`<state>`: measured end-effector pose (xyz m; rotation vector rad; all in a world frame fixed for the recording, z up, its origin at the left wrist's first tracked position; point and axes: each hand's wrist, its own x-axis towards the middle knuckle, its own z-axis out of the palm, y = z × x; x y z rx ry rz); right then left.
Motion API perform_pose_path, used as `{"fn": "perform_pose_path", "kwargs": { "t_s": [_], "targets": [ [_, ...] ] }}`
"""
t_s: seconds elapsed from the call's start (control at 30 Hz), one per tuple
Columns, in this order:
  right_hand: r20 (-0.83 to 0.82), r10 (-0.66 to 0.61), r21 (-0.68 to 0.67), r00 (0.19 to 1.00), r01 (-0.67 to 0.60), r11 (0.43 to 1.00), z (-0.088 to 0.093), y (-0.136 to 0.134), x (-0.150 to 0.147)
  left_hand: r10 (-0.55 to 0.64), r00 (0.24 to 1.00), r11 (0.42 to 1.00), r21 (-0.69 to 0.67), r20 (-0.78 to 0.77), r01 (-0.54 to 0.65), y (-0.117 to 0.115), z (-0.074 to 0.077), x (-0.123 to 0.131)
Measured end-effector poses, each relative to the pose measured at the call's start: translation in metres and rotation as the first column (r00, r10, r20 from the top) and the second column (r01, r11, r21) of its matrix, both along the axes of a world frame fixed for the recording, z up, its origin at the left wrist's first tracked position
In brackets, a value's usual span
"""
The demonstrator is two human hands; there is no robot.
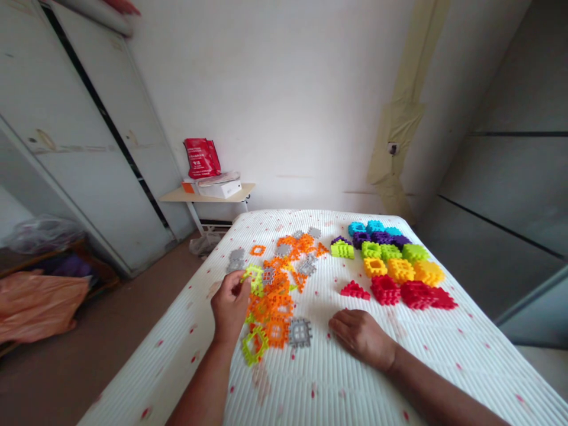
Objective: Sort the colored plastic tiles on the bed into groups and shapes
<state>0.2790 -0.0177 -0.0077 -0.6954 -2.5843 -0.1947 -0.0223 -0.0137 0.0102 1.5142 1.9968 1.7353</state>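
My left hand [231, 305] is closed, thumb and fingers pinching the edge of a lime-green building tile [254, 279] at the left side of a loose heap. Orange building tiles [277, 284] make up most of that heap, with grey ones such as a window tile [300, 332] mixed in. Another lime-green tile [255, 345] lies at the near end. My right hand [361, 338] rests on the cover with its fingers curled down; whether anything is under them is hidden. Just beyond it is a red triangular stack [355, 290].
Sorted stacks stand at the right: red [385, 290], yellow [401, 270], green [371, 249], purple [381, 238] and blue [375, 226]. They sit on a white ribbed cover [323, 384]. By the wall, a small table [177, 194] bears a red bag [202, 157] and a white box [226, 189].
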Motion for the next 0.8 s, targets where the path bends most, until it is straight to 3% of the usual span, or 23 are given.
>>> {"fn": "perform_pose_path", "kwargs": {
  "t_s": [0.43,0.63,0.8],
  "targets": [
    [0.009,-0.021,0.004,1.000,0.021,1.000,0.000,0.000,-0.001,-0.021,0.990,1.000,0.007,0.142,0.020,-0.001,-0.003,0.011],
    [0.015,-0.026,0.007,1.000,0.025,1.000,-0.001,0.000,-0.001,-0.192,0.951,0.979,0.111,0.242,0.170,0.002,-0.006,0.016],
    [0.014,-0.034,0.015,0.999,0.034,0.999,-0.004,0.001,0.000,-0.319,0.922,0.943,0.169,0.220,0.286,0.001,-0.006,0.023]
  ]
}}
